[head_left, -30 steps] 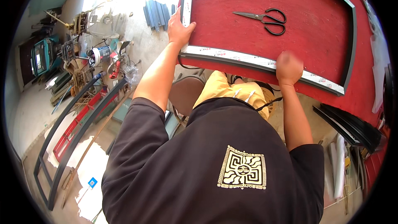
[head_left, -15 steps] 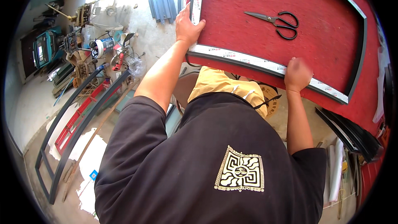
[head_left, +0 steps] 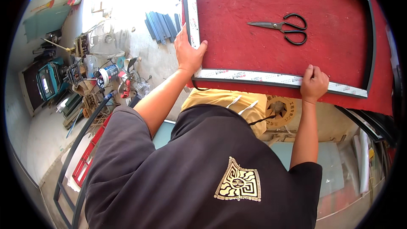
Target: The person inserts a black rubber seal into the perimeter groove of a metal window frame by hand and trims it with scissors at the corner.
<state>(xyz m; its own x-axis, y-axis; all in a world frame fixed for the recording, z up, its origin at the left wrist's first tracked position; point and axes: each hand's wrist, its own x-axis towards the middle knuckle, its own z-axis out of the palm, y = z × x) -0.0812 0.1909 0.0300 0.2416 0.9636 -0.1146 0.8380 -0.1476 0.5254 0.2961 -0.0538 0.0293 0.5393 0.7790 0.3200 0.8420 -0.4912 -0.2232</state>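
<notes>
A dark window frame, its bars covered with white printed protective film, lies on the red-covered table. My left hand holds the left bar close to the near corner, thumb on the inner side and fingers along the outer side. Farther right, my right hand is closed around the near bar, knuckles up. Black-handled scissors rest inside the frame on the red cover, touched by neither hand. The frame's far side runs out of view.
Grey-blue strips lie on the floor beyond the table's left side. A long dark frame, a red metal frame, a fan and a white bucket are at left. Dark profiles lie below the table at right.
The view has turned, so the frame's near bar now looks more level. Both hands keep their places on the frame, and the scissors stay inside it.
</notes>
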